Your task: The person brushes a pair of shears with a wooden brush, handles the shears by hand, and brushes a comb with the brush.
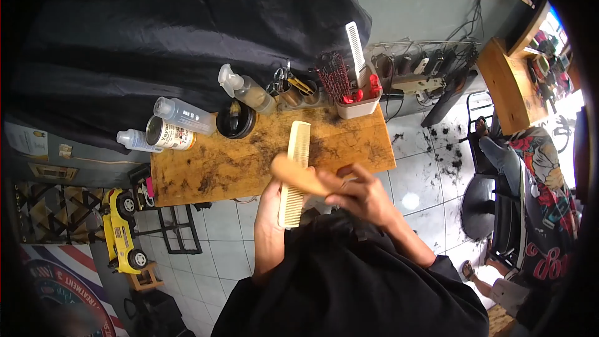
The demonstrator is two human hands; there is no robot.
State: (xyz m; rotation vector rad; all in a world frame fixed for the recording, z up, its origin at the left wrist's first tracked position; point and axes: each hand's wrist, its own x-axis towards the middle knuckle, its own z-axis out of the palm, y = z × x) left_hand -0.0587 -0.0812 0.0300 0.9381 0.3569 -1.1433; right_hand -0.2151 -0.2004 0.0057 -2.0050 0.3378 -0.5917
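Note:
My left hand [269,207] is closed around a long cream-yellow comb [299,143], which stands nearly upright in the view. My right hand [360,195] grips a wooden brush [293,173] by its handle. The brush lies across the comb's middle and hides part of it; its bristle side faces away from me, so I cannot see the bristles. Both hands are just in front of the near edge of a wooden tabletop [262,155], which has dark hair clippings scattered on it.
Along the tabletop's back stand a spray bottle [254,95], a black bowl [236,122], other bottles, scissors in holders and a white container [358,110] with brushes and a white comb. A yellow toy car [118,234] is at left. Other people sit at right.

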